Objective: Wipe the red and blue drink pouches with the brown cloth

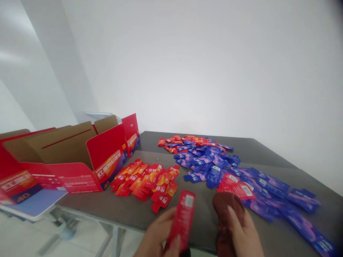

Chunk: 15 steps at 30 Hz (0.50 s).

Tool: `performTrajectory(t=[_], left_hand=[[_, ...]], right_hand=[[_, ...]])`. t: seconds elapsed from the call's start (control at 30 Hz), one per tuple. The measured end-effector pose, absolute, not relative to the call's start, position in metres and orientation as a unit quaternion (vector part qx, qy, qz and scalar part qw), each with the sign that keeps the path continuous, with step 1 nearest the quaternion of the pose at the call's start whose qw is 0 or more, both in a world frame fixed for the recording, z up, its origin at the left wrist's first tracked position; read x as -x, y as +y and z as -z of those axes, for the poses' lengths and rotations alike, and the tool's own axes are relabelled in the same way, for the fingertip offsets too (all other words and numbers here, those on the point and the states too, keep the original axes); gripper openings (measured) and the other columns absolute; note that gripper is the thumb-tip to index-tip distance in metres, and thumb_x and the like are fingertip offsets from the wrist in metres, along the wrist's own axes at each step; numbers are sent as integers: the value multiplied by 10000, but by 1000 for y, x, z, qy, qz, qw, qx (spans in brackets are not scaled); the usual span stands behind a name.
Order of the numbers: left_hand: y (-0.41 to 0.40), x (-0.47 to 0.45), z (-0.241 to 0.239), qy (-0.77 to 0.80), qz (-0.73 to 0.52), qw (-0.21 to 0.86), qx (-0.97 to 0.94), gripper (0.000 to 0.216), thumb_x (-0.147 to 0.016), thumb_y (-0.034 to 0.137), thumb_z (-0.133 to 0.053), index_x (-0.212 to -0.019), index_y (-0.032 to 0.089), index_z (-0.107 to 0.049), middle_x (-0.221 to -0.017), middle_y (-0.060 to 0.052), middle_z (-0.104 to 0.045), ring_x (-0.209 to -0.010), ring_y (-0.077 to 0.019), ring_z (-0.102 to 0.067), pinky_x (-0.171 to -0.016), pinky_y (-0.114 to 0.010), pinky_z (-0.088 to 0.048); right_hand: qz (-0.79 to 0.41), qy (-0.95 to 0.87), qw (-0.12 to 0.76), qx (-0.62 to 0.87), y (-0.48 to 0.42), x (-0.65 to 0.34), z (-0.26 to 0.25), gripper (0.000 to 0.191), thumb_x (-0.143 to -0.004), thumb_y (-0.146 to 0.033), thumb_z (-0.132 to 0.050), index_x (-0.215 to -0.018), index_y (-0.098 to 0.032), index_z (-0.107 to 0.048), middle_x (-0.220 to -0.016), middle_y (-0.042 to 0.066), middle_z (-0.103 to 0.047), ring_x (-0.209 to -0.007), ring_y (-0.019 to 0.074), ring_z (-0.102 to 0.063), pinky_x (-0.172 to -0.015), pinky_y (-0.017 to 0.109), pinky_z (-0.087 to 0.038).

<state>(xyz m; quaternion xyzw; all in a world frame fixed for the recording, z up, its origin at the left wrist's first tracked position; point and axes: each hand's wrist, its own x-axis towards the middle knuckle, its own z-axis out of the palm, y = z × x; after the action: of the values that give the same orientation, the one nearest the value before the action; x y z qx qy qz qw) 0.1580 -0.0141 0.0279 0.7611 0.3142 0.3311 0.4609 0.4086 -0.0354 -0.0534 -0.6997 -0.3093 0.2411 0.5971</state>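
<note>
Sachet [183, 215] in L hand [157, 235], box [106, 157] w/ "40"

Place: plain packing or sorting workroom.
Walls: bare white wall [203, 71], nothing hung.
Table: grey table [120, 208] serving as worktop.
Stock: loose heaps of red sachets [146, 182] and blue sachets [211, 162].
Packaging: open printed cartons [107, 160] at the left.
</note>
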Motion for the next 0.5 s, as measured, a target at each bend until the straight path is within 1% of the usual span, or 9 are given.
performTrajectory(t=[0.03, 0.1, 0.13, 0.2, 0.27, 0.3, 0.37, 0.43, 0.5], left_hand=[[-2, -144, -33, 345, -353, 422, -760, 271, -889, 357, -485, -850, 210, -710, -1115, -88, -685, -1170, -287, -555, -1055, -403, -376], [28, -115, -40, 456, -380, 193, -781, 240, -870, 337, -479, -869, 202, -677, -1210, -104, -645, -1204, -287, -530, -1062, -402, -373], [45, -100, -43, 493, -368, 107, -781, 248, -874, 332, -456, -835, 186, -654, -1268, -129, -606, -1198, -288, -538, -1047, -398, -389], [78, -75, -48, 542, -294, -3, -787, 254, -891, 322, -417, -794, 186, -609, -1391, -127, -506, -1147, -273, -577, -1017, -383, -415], [104, -56, -52, 535, -205, -29, -819, 239, -889, 344, -430, -827, 194, -606, -1388, -112, -514, -1112, -260, -598, -989, -367, -432], [114, -49, -53, 520, -162, -15, -839, 243, -885, 376, -450, -831, 198, -607, -1336, -110, -561, -1090, -260, -608, -965, -361, -444], [125, -42, -54, 502, -101, 22, -859, 266, -863, 436, -493, -833, 198, -607, -1142, -107, -670, -977, -261, -646, -873, -351, -481], [129, -40, -51, 506, -80, 38, -858, 286, -851, 464, -510, -846, 197, -610, -973, -92, -706, -866, -256, -660, -792, -341, -490], [128, -42, -47, 510, -81, 27, -856, 296, -854, 464, -505, -893, 196, -624, -946, -93, -708, -862, -258, -657, -794, -344, -481]], right_hand=[[-241, -308, 597, 701, -37, -409, 55, 710, -757, -620, -558, -1300, -163, -519, -1280, 134, -592, -1205, 310, -516, -1042, 439, -337], [-235, -315, 591, 705, -39, -407, 54, 729, -742, -641, -553, -1286, -156, -530, -1268, 134, -599, -1207, 314, -511, -1048, 438, -326], [-234, -321, 585, 707, -39, -406, 53, 733, -733, -649, -553, -1272, -152, -541, -1244, 133, -613, -1202, 317, -514, -1051, 437, -319], [-238, -330, 575, 709, -39, -405, 50, 726, -724, -656, -556, -1246, -152, -562, -1200, 129, -637, -1187, 320, -523, -1053, 435, -310], [-247, -330, 576, 706, -38, -404, 49, 705, -727, -651, -557, -1233, -160, -572, -1189, 123, -644, -1182, 315, -526, -1052, 431, -308], [-252, -329, 578, 703, -37, -405, 50, 696, -730, -647, -558, -1230, -163, -574, -1191, 120, -643, -1182, 313, -527, -1050, 429, -311], [-255, -320, 582, 703, -37, -405, 50, 685, -730, -644, -561, -1216, -162, -581, -1182, 118, -649, -1180, 312, -529, -1045, 428, -315], [-257, -316, 587, 700, -37, -404, 50, 678, -725, -641, -569, -1199, -156, -591, -1164, 117, -659, -1180, 313, -530, -1042, 424, -318], [-258, -315, 594, 694, -37, -404, 48, 674, -715, -639, -577, -1181, -152, -599, -1151, 115, -667, -1181, 312, -531, -1038, 416, -322]])
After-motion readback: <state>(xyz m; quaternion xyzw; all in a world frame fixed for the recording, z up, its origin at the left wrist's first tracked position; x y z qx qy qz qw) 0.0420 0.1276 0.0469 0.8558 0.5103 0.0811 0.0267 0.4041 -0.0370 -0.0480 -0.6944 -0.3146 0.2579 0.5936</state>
